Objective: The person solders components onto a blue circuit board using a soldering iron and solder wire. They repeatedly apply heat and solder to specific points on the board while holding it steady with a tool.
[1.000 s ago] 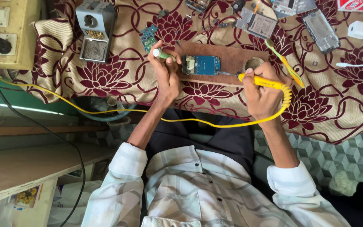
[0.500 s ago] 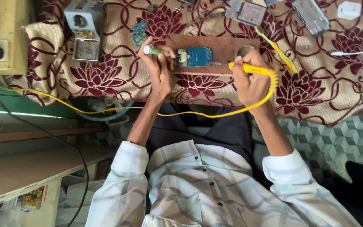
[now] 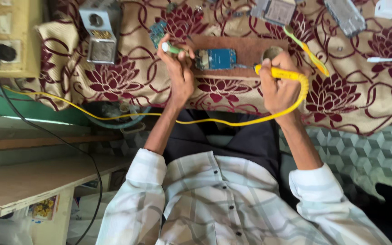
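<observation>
My left hand [image 3: 178, 71] is closed around a small green-and-white tube-like tool [image 3: 170, 47], held just left of a blue circuit board [image 3: 217, 59]. The board lies on a brown wooden block [image 3: 250, 46] on the floral cloth. My right hand [image 3: 279, 88] grips a yellow soldering iron [image 3: 281, 73]. Its tip points left toward the board's right edge; whether it touches the board I cannot tell. The iron's yellow cord [image 3: 214, 121] loops under my wrists and runs off to the left.
A grey metal box unit [image 3: 100, 31] and a socket board with a black plug [image 3: 0, 52] stand at the left. A small green board [image 3: 156, 31], a yellow-handled tool [image 3: 307, 49], metal parts [image 3: 277, 11] and a white cable [image 3: 389, 59] lie about. A wooden shelf [image 3: 32, 179] is at the lower left.
The view has shifted a little, so the table sits higher in frame. Both hands keep the same grips and the iron tip stays beside the blue board.
</observation>
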